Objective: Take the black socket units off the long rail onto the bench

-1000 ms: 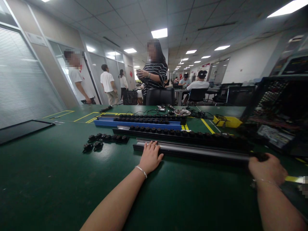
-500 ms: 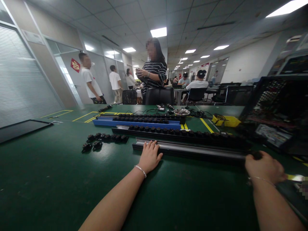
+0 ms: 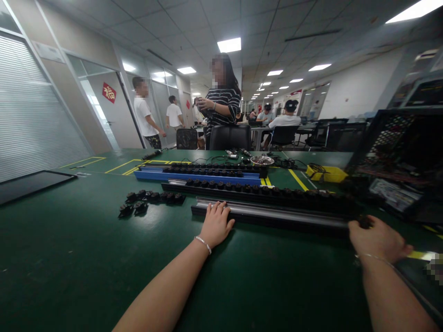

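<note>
A long black rail (image 3: 284,217) with a shiny grooved top lies across the green table nearest to me. My left hand (image 3: 215,227) rests near the rail's left end, fingers stretched out over its top. At the right end, my right hand (image 3: 377,240) is closed on a small black part (image 3: 365,222), whose shape is mostly hidden. Just behind is a second black rail (image 3: 180,187) carrying a row of round black pieces, then a blue rail (image 3: 200,177) with similar pieces. Several loose black pieces (image 3: 152,198) lie left of the near rail.
At the right stand a yellow box (image 3: 328,174) with a cable on it and a dark mesh-sided case (image 3: 394,143). A metal bowl (image 3: 262,160) sits among cables at the back. A black flat panel (image 3: 31,184) lies far left. Across the table stands a person (image 3: 223,101) in stripes.
My right hand has shifted slightly left towards the rail, the small black part still in it. My left hand has stayed in place. Two people in the background have moved right.
</note>
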The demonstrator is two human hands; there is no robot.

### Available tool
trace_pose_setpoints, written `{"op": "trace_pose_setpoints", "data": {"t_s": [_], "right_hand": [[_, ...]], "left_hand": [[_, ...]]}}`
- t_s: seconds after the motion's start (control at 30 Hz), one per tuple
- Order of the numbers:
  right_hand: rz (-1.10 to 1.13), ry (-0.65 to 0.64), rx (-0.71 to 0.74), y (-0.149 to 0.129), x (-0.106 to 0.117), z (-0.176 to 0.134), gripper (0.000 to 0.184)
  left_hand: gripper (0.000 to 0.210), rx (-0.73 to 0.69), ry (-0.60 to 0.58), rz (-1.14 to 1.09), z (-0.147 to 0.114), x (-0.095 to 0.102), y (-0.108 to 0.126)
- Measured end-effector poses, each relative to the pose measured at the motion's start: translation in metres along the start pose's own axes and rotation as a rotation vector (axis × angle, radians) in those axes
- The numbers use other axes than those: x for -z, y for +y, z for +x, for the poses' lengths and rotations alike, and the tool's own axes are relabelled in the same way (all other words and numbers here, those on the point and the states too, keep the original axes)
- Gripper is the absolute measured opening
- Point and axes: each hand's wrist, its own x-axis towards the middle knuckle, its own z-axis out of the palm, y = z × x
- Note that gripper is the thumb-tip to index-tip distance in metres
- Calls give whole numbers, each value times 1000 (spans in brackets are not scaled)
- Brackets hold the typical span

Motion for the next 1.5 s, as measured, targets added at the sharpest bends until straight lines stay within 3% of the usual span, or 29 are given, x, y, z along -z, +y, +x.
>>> {"op": "trace_pose_setpoints", "data": {"t_s": [0.13, 0.63, 1.03, 1.5], "right_hand": [[23, -35, -113, -8, 7, -3, 51], [-12, -193, -68, -27, 21, -8, 49], [-56, -183, -6, -33, 19, -13, 49], [-75, -237, 169, -42, 17, -18, 53]], "left_hand": [[37, 9, -3, 0, 0, 0, 0], [37, -2, -4, 18, -1, -1, -1], [37, -13, 13, 8, 0, -1, -1], [35, -1, 12, -9, 1, 1, 0]]}}
